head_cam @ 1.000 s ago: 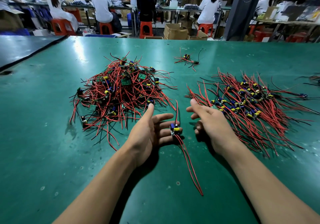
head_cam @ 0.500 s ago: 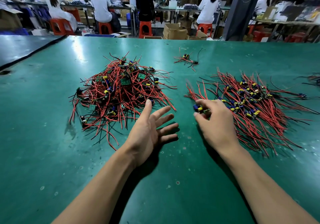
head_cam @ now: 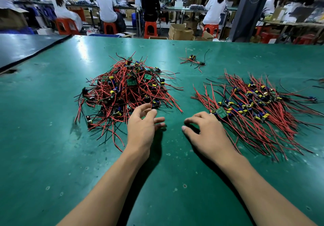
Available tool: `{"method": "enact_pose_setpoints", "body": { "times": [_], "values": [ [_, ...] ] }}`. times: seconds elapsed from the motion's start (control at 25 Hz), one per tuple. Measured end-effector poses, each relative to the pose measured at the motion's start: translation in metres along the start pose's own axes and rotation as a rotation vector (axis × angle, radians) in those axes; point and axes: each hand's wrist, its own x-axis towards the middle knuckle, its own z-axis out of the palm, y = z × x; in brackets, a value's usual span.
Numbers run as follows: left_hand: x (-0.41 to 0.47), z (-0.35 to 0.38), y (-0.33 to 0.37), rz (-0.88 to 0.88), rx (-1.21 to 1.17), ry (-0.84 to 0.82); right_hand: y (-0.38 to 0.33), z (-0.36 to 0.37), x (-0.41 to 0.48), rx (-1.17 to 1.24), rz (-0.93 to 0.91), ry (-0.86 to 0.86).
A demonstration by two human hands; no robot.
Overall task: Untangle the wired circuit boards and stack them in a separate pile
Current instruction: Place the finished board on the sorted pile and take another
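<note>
Far left: a dark, glossy tabletop (head_cam: 26, 47) butts against the work surface along a slanting seam.
Work surface: a wide green matted table (head_cam: 52, 155), scuffed and spotted, carries everything below.
Tangled pile: a heaped knot of small green circuit boards with red and black wires (head_cam: 126, 89) sits left of centre. The wires cross in all directions, and blue and yellow components show through them.
Left hand (head_cam: 142, 126): palm down at the near right edge of the tangled pile, holding nothing. The fingers are loosely spread and slightly bent. The uppermost fingertips reach in among the nearest red wires, though actual contact cannot be made out. The lower fingers point right over bare mat.
Right hand (head_cam: 205, 131): palm down between the two piles, empty. Its fingers are relaxed and bent toward the mat, tips pointing left, apart from the left hand.
Stray cluster: a small bunch of two or three wired boards (head_cam: 192, 60) lies alone farther back, well apart from both piles.
Sorted pile: a flatter spread of wired circuit boards (head_cam: 259, 106) lies on the right. Its red wires run roughly parallel, fanning toward the near right, with the boards gathered in a band across the middle.
Nearest board: one green circuit board (head_cam: 221, 112) lies face up at the sorted pile's left edge, just beside the right hand's knuckles.
Background: people in white caps sit on orange plastic stools (head_cam: 149, 28) at long benches. Brown cardboard boxes (head_cam: 180, 31) stand on the floor.
</note>
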Motion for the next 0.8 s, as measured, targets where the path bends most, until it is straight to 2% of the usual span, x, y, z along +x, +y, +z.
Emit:
{"method": "enact_pose_setpoints", "body": {
  "times": [0.12, 0.32, 0.52, 0.8],
  "values": [
    [0.004, -0.011, -0.004, 0.13, 0.424, 0.008, 0.008, -0.005, 0.004, -0.04, 0.101, 0.048],
    [0.013, -0.019, 0.001, 0.268, 1.072, -0.147, 0.003, -0.004, 0.0, 0.057, 0.06, 0.059],
    [0.013, -0.023, -0.004, 0.409, 1.23, -0.152, 0.0, -0.002, -0.002, 0.084, 0.016, 0.017],
    [0.012, -0.022, -0.01, 0.448, 1.352, -0.125, -0.001, -0.004, -0.003, 0.097, 0.021, 0.012]
  ]
}}
